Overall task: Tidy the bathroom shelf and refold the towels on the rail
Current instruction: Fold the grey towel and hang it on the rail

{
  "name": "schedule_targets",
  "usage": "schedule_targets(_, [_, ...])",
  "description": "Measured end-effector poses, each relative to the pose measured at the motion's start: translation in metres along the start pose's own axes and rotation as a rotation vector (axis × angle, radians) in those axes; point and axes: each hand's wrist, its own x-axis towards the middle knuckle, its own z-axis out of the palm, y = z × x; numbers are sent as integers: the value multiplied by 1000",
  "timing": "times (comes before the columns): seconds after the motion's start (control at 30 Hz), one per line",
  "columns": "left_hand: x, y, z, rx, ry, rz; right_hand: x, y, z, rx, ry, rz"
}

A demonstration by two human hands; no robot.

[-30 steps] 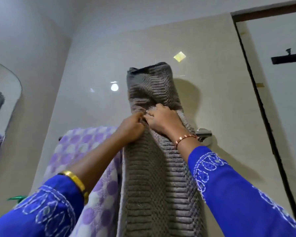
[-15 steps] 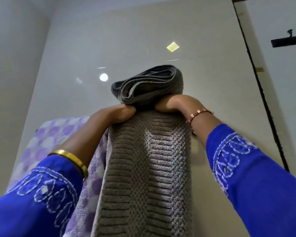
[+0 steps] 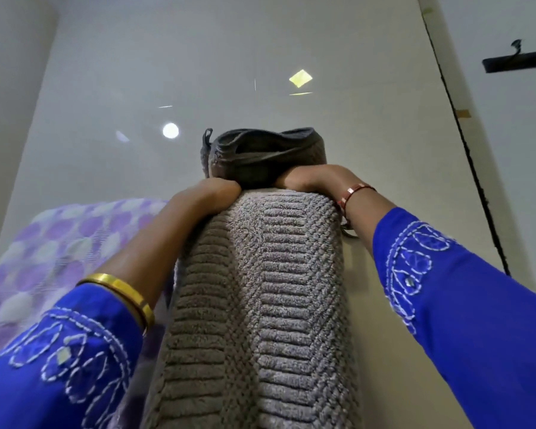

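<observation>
Gripping the grey towel point(image 3: 260, 305) at its fold, the left hand point(image 3: 212, 196) and right hand point(image 3: 310, 179) curl around its upper edge, beside the lilac towel point(image 3: 53, 243). Thick, soft and limp, it likely needs holding at both edges.

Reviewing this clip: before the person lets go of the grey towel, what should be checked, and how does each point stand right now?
1. Left hand holds the grey ribbed towel: ok.
2. Right hand holds its other side: ok.
3. Towel's upper part folded over behind the hands: ok.
4. Towel resting on the rail: cannot tell, rail hidden.
5. Hanging panel flat, unbunched: ok.
6. Purple-dotted white towel beside it hanging neatly: cannot tell, blurred.
</observation>
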Motion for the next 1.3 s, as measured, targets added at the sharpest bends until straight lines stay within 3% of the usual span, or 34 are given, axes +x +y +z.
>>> schedule_targets(0.1, [-6,-7,7,59,349,27,-15,2,0,44,217,-96])
schedule_targets(0.17, [-12,-6,8,91,522,142,-23,6,12,104,593,-127])
schedule_targets(0.23, [-16,-3,7,116,595,341,-22,14,27,23,1001,-215])
schedule_targets(0.27, [-16,-1,7,133,587,424,-24,13,31,-19,1120,-234])
schedule_targets(0.3, [-16,0,6,152,558,472,-26,13,32,-28,1137,-259])
schedule_targets(0.4, [-12,3,3,194,427,454,-27,17,24,-12,827,-233])
schedule_targets(0.47, [-10,6,1,200,309,375,-30,16,12,-71,579,-150])
schedule_targets(0.57, [-8,10,-5,185,179,262,-34,6,-5,-101,334,-89])
schedule_targets(0.77, [-12,20,-8,191,-23,125,-38,0,-22,-30,30,15])
schedule_targets(0.9, [-14,23,-10,110,-161,134,-39,5,-21,10,-98,49])
schedule_targets(1.03, [-7,26,-5,81,-188,128,-29,0,-12,-76,-109,35])
schedule_targets(1.17, [-2,21,2,56,-83,70,-31,8,-3,-50,34,-12])
schedule_targets(1.3, [-7,16,6,106,70,111,-36,21,14,51,577,-103])
